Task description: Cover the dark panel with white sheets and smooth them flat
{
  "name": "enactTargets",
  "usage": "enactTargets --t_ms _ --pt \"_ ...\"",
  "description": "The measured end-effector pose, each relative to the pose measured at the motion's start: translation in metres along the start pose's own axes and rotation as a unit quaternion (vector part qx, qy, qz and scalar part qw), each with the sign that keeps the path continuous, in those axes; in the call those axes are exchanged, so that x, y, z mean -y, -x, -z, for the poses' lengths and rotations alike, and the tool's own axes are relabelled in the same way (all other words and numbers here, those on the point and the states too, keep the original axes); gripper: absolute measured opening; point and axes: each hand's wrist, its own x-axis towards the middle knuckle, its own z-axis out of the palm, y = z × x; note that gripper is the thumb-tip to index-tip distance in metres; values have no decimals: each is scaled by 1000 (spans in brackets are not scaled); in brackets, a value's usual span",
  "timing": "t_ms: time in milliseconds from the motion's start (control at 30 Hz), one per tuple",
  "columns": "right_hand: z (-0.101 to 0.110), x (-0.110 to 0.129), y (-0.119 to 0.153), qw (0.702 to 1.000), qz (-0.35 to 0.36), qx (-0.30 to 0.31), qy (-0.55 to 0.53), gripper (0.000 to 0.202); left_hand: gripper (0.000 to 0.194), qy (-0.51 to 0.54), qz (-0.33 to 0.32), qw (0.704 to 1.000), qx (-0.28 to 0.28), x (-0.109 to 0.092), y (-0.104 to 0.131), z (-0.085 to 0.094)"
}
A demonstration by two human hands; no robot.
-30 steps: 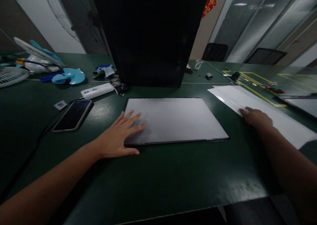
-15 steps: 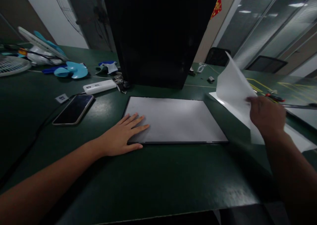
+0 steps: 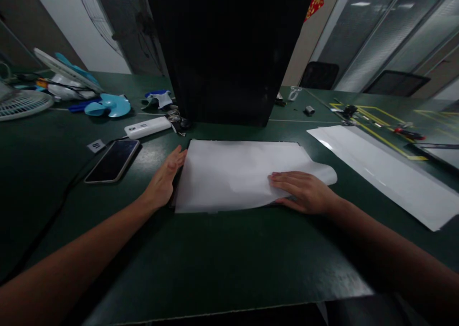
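A white translucent sheet (image 3: 225, 173) lies over a flat dark-edged panel (image 3: 283, 141), covering most of it. The sheet's right end curls up. My right hand (image 3: 304, 191) rests on the sheet near its right side, fingers stretched out flat. Against the left edge of the sheet and panel stands my left hand (image 3: 167, 175), turned on its side with the fingers extended and holding nothing. Further white sheets (image 3: 383, 166) lie on the table to the right.
Behind the panel rises a large black screen (image 3: 229, 53). A phone (image 3: 114, 161), a white power bank (image 3: 147, 126) and blue fan blades (image 3: 108, 105) lie on the left of the green table (image 3: 222, 264). A screwdriver (image 3: 409, 134) and yellow frames (image 3: 380, 115) are at right.
My right hand has brought the loose white sheet from the right and laid it over the panel. My left hand has shifted from the panel's surface to its left edge.
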Motion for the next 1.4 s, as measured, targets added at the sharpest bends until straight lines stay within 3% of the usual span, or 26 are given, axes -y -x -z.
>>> enactTargets --t_ms 67,133,333,467,567,633,700,767,1000,1133,1233,1300,1400 --pt "2 -2 4 1000 5 4 -28 44 91 -10 28 999 -39 -1 -3 0" --pt "3 -5 8 998 -14 22 -49 49 91 -74 44 996 -35 -6 -5 2" --pt "-2 -8 7 989 -91 81 -87 66 58 -311 -4 944 107 -19 -4 4" --pt "5 -10 6 976 -186 79 -86 63 52 -362 5 924 125 -23 -5 2" --pt "16 -17 9 933 -355 60 15 65 52 -376 21 918 126 -25 -5 1" --pt "22 -25 14 876 -466 68 101 70 52 -378 23 917 127 -25 -5 2" --pt "26 -33 20 828 -531 99 148 73 54 -372 14 919 130 -22 -5 3" --pt "25 -40 26 816 -542 124 156 73 59 -364 -4 921 141 -18 -5 4" --pt "12 -47 33 855 -480 77 179 67 69 -373 -31 912 167 -7 -5 6" --pt "13 -44 30 858 -488 79 138 60 66 -387 -31 910 145 -1 -6 9" --pt "20 -53 32 876 -474 58 58 52 63 -391 -22 912 119 4 -8 14" --pt "27 -67 42 872 -487 34 32 49 64 -391 -5 914 109 5 -8 15" --pt "37 -95 72 840 -532 -5 104 53 66 -392 -4 915 96 -4 -7 15"
